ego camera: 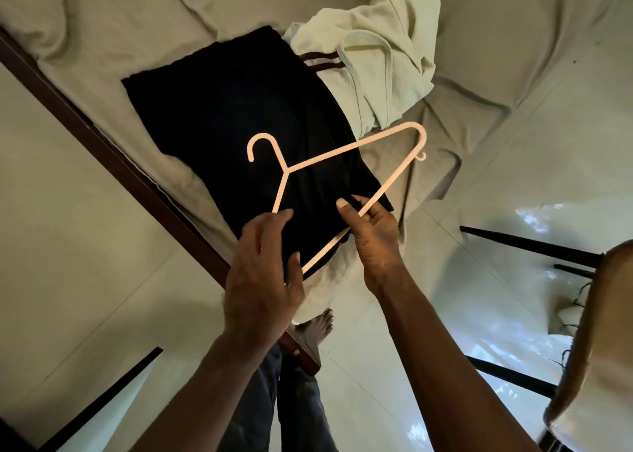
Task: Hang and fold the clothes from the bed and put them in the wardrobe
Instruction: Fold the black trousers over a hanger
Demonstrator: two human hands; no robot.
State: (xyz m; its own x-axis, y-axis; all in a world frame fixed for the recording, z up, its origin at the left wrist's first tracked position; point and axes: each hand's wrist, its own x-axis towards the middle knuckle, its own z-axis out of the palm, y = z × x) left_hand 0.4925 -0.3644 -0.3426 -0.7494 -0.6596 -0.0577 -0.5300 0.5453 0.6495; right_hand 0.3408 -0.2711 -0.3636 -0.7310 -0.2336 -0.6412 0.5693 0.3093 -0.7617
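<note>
A pale pink plastic hanger (346, 152) hangs in the air above a folded black garment (222, 109) on the bed. My left hand (263, 277) grips the hanger's near corner, thumb against the bottom bar. My right hand (373, 232) pinches the bottom bar farther along, thumb on top. A crumpled cream garment (376, 58) with a ribbed collar lies beyond the black one and partly under it. The hanger's hook points toward the far left.
The bed has a wrinkled beige sheet (137, 17) and a dark wooden frame rail (102, 143) running diagonally on the left. A chair (589, 349) with dark legs and a tan seat stands at the right on the glossy tiled floor. My bare foot (318, 325) is below.
</note>
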